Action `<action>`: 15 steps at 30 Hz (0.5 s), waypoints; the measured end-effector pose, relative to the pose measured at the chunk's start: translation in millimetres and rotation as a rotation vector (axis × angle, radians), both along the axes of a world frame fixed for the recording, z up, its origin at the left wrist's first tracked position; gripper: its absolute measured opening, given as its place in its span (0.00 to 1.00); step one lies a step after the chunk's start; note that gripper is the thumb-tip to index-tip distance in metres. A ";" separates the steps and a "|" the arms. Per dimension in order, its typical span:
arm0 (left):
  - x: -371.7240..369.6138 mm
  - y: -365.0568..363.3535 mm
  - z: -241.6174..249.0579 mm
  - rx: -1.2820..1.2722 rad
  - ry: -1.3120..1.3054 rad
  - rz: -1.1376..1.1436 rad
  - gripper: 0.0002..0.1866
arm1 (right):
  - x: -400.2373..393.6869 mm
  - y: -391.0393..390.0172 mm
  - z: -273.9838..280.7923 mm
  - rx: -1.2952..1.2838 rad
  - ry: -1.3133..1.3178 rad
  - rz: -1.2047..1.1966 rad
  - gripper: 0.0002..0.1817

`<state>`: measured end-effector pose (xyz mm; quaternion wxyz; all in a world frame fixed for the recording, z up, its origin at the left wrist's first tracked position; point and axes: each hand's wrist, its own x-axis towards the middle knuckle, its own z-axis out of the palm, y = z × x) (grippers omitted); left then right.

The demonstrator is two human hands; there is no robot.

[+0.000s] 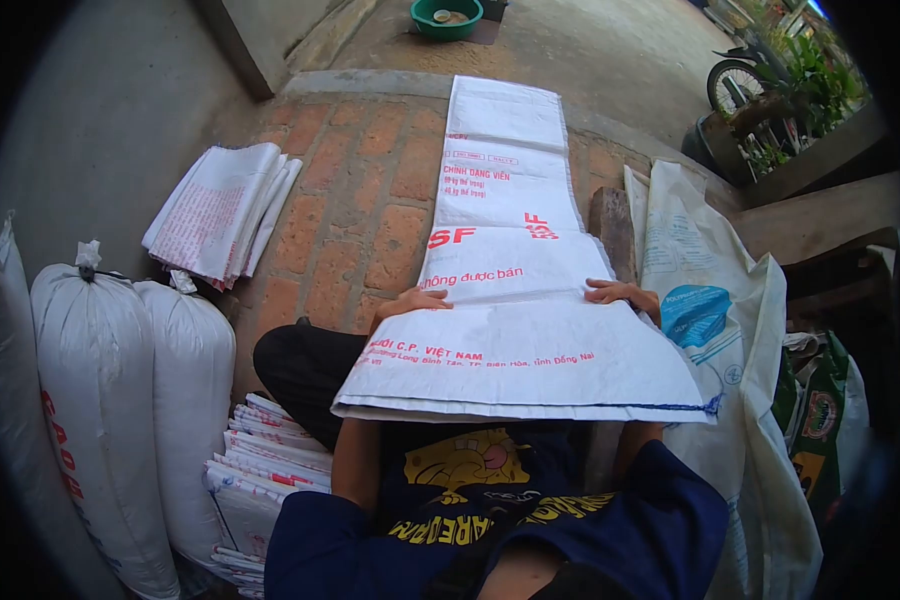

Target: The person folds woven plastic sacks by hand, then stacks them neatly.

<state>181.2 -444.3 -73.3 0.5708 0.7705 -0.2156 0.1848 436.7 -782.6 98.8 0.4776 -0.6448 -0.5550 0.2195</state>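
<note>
A long white woven plastic sack [510,335] with red print stretches from my lap out over the brick floor. Its near end lies above my forearms, and fold creases cross it. My left hand [410,302] grips its left edge, fingers laid over the top. On the opposite edge, my right hand [625,296] holds the sack the same way, its fingers curled onto the upper face. My forearms pass underneath and are partly covered. Blue stitching runs along the near right corner.
Folded sacks [220,215] lie on the bricks at left, above stuffed white sacks [100,380]. A stack of folded sacks [270,450] is beside my leg. At right are a large crumpled sack [710,300] and a wooden piece [610,225]. A green basin [446,28] stands farther off.
</note>
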 end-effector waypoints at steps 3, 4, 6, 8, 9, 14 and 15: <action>-10.4 -10.3 -1.0 -0.117 0.023 0.228 0.20 | -4.4 -4.8 -14.1 -0.028 0.095 -0.016 0.17; -19.6 -22.2 5.8 -0.177 0.043 0.364 0.19 | -10.2 -5.3 -27.7 0.010 0.177 -0.120 0.17; -29.1 -48.2 27.0 -0.299 0.094 0.640 0.18 | -22.7 -8.3 -56.1 0.087 0.338 -0.333 0.19; -15.6 -55.9 47.7 -0.364 0.318 0.846 0.16 | -32.7 -10.3 -72.1 0.166 0.497 -0.550 0.21; -2.1 -52.3 72.0 -0.378 0.640 0.898 0.17 | -30.4 -4.5 -54.3 -0.189 0.494 -0.689 0.26; 4.8 -62.9 25.1 -0.483 0.634 0.992 0.23 | -35.4 -1.1 -72.7 -0.265 0.473 -0.832 0.33; 4.4 -64.4 26.1 -0.464 0.636 1.030 0.23 | -40.1 6.3 -61.8 -0.258 0.432 -0.861 0.34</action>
